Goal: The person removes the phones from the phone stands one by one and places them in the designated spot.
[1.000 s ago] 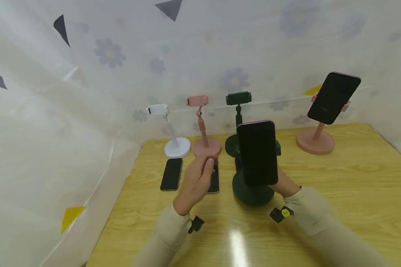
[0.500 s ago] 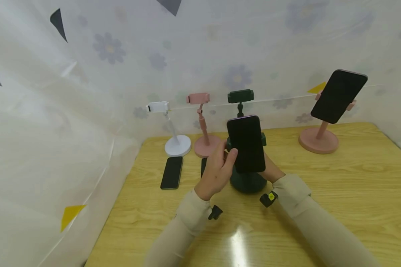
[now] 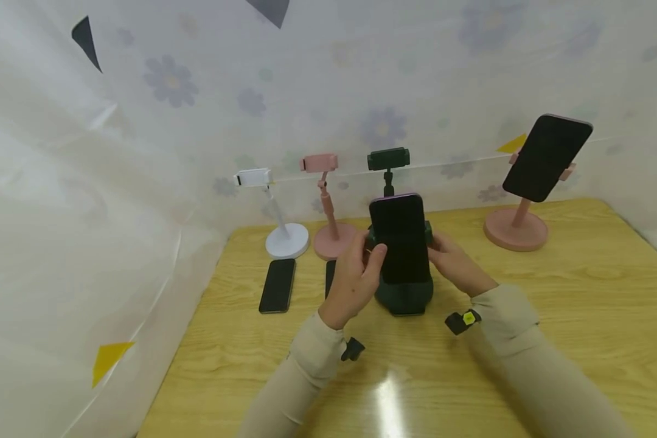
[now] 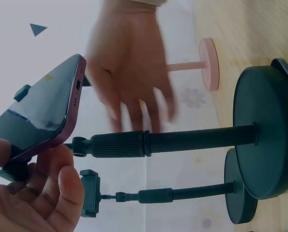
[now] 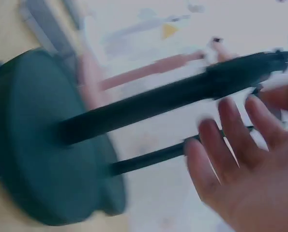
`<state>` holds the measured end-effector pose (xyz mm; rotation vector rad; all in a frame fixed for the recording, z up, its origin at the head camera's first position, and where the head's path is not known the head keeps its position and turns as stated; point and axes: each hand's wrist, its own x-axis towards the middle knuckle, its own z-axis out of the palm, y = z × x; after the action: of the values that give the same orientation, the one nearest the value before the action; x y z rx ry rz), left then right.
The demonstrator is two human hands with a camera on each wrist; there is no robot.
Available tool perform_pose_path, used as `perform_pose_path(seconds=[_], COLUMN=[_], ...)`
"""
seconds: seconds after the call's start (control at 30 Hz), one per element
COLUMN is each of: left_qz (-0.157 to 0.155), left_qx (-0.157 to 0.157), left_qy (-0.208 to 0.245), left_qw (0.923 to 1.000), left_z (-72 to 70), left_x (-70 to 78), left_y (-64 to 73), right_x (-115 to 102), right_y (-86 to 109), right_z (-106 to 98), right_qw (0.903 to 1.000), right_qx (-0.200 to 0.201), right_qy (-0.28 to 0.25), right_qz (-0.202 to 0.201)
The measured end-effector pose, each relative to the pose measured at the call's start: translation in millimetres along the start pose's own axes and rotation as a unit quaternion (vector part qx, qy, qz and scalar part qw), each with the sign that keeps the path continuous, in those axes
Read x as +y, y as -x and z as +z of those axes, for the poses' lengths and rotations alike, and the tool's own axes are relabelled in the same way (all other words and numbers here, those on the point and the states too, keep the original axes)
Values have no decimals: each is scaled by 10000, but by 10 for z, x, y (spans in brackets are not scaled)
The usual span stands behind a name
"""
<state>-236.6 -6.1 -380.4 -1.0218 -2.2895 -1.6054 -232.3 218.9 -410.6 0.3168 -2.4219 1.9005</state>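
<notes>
My left hand (image 3: 356, 277) holds a black-screened phone (image 3: 399, 237) at its lower left side, thumb on the front and fingers curled behind. The phone sits upright, tilted back, in the clamp of a dark green phone stand (image 4: 197, 141). Its purple edge shows in the left wrist view. My right hand (image 3: 460, 264) is at the clamp's right side, fingertips right by the green jaw. In the right wrist view the right fingers (image 5: 231, 140) are spread and loosely bent near the stand's post, blurred. The stand's round base (image 4: 267, 133) rests on the table.
Behind stand a second green stand (image 3: 389, 159), a pink stand (image 3: 328, 207) and a white stand (image 3: 279, 213). Phones lie before the white (image 3: 277, 286) and pink ones (image 3: 330, 280). At right, another pink stand (image 3: 517, 228) carries a phone (image 3: 547, 158). A patterned curtain (image 3: 306, 79) backs the table.
My left hand has come rightward from over the lying phone to grip the phone in the stand. The right hand has moved from behind it out to the clamp's right side.
</notes>
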Motion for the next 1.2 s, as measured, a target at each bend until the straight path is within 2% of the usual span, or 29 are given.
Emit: perform_pose_path(seconds=[0.07, 0.17, 0.23, 0.3, 0.4, 0.57, 0.73, 0.87, 1.03, 1.2], left_qz=[8, 62, 70, 71, 208, 832, 1101, 1283, 1298, 964], left_qx=[19, 97, 181, 288, 511, 706, 788, 827, 852, 960], left_qy=[31, 101, 230, 404, 558, 368, 117, 33, -50, 70], left_qw=[10000, 9999, 9995, 9987, 9969, 9933, 9907, 9883, 9879, 9907], left_z=[11, 34, 50, 60, 76, 121, 141, 130, 111, 127], left_x=[0, 3, 3, -5, -34, -66, -62, -38, -9, 2], left_y=[-3, -12, -19, -24, -29, -57, -79, -100, -119, -129], right_x=[-137, -428, -662, -846, -994, -955, -900, -883, -862, -842], right_y=[67, 161, 215, 236, 201, 47, -6, 1, 10, -2], right_z=[-41, -43, 5, 69, 164, 223, 271, 324, 377, 385], right_qw=[9974, 9830, 9733, 9708, 9732, 9778, 9766, 9728, 9642, 9651], right_qx=[624, 1367, 1528, 1462, 1401, 1214, 1200, 1407, 1673, 1864], right_qy=[-226, -455, -429, -150, 228, 214, 72, -563, -1219, -875], right_qz=[-289, -1138, -1658, -1897, -1812, -1696, -1786, -1754, -1655, -1616])
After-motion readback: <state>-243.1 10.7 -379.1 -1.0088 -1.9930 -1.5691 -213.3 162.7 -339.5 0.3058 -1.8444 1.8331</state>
